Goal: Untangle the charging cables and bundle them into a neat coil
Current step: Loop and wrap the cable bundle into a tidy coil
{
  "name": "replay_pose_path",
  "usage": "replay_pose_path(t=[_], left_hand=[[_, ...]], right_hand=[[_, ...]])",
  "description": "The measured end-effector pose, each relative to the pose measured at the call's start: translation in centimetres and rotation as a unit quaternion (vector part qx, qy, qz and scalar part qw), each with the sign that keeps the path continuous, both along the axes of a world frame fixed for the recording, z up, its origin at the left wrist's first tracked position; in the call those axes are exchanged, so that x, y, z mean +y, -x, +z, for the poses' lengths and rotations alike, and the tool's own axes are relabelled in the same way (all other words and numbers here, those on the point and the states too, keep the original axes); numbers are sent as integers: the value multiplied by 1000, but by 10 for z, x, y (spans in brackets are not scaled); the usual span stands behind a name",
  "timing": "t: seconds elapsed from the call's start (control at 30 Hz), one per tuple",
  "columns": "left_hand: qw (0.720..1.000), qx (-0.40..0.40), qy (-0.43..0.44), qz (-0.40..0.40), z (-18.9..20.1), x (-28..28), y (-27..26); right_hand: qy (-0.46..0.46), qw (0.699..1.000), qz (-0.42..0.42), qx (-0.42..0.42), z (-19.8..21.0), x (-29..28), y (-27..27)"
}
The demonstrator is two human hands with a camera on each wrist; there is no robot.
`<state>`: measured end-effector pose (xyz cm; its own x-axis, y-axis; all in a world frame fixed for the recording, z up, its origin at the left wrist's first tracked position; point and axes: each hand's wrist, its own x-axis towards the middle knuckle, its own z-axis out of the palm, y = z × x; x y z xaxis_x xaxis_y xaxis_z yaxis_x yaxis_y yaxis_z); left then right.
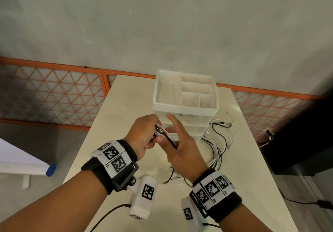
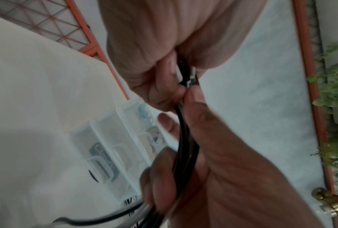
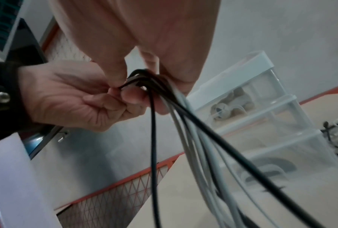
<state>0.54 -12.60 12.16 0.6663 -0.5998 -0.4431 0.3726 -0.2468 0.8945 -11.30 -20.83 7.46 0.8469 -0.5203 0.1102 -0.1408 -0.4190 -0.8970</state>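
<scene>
Black and white charging cables (image 1: 166, 136) run in a bunch between my two hands above the cream table (image 1: 126, 105). My left hand (image 1: 152, 130) pinches the folded end of the bunch (image 3: 139, 77) between thumb and curled fingers. My right hand (image 1: 171, 136) grips the same strands just beside it, thumb on top and index finger sticking out. In the left wrist view the black strands (image 2: 185, 146) pass through the right hand's (image 2: 222, 169) curled fingers. The loose lengths (image 3: 193, 138) hang down and trail in a tangle (image 1: 219, 141) on the table to the right.
A white plastic drawer unit (image 1: 185, 108) with an open divided top tray stands just behind my hands. An orange mesh fence (image 1: 54, 94) runs along the wall past the table's far edge. A black box (image 1: 297, 141) sits off the table's right side.
</scene>
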Motion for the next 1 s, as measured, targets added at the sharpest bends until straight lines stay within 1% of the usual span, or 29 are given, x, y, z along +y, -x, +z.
replay_pose_path(t=[0.07, 0.1, 0.17, 0.2, 0.23, 0.27, 0.3, 0.33, 0.37, 0.4, 0.43, 0.47, 0.5, 0.53, 0.57, 0.63, 0.67, 0.7, 0.77, 0.8, 0.87, 0.93, 1.0], left_hand=[[1000, -9, 6, 1, 1, 2, -2], [1000, 2, 8, -9, 0, 4, -4], [998, 30, -13, -48, 1, 10, -8], [996, 6, -48, -72, 2, 13, -10], [989, -62, -98, -87, 3, 14, -13], [974, -158, -141, -86, 5, 15, -16], [952, -258, -152, -64, 10, 16, -18], [936, -330, -119, -41, 18, 15, -18], [928, -363, -70, -44, 26, 13, -16], [923, -374, -27, -82, 32, 10, -12], [913, -379, -8, -148, 34, 6, -5], [894, -389, -21, -221, 35, 3, 3], [870, -405, -49, -278, 31, 0, 9], [850, -425, -75, -304, 28, -2, 13], [840, -443, -90, -301, 24, -4, 15], [836, -469, -90, -270, 17, -5, 15], [837, -473, -88, -262, 15, -5, 14], [844, -466, -84, -253, 13, -5, 13], [867, -436, -81, -227, 10, -3, 8], [874, -426, -85, -217, 9, -2, 5], [879, -415, -105, -209, 8, 2, -2], [878, -395, -119, -242, 8, 8, -9], [872, -360, -126, -309, 8, 12, -12]], right_hand=[[-25, 998, 9, 63, 3, -4, 2], [-28, 996, 18, 81, 4, -6, 4], [-23, 995, 30, 87, 5, -9, 7], [-7, 995, 30, 90, 6, -11, 8], [10, 995, 29, 96, 6, -13, 10], [25, 994, 34, 105, 8, -15, 10], [39, 992, 42, 116, 10, -16, 10], [57, 989, 53, 129, 11, -15, 9], [79, 985, 67, 141, 14, -14, 7], [96, 981, 80, 145, 18, -11, 5], [104, 981, 88, 138, 22, -8, 2], [110, 982, 93, 120, 26, -6, -1], [117, 984, 94, 100, 30, -4, -4], [125, 985, 90, 75, 33, -3, -6], [134, 986, 80, 52, 34, -3, -8], [146, 987, 59, 16, 34, -3, -8], [151, 987, 51, 7, 33, -2, -8], [146, 988, 41, 3, 33, -1, -8], [87, 996, 30, -3, 36, -2, -5], [49, 998, 33, -1, 38, -4, -3], [2, 999, 47, 5, 40, -12, 4], [9, 999, 49, -8, 38, -20, 10], [25, 999, 39, -18, 35, -21, 14]])
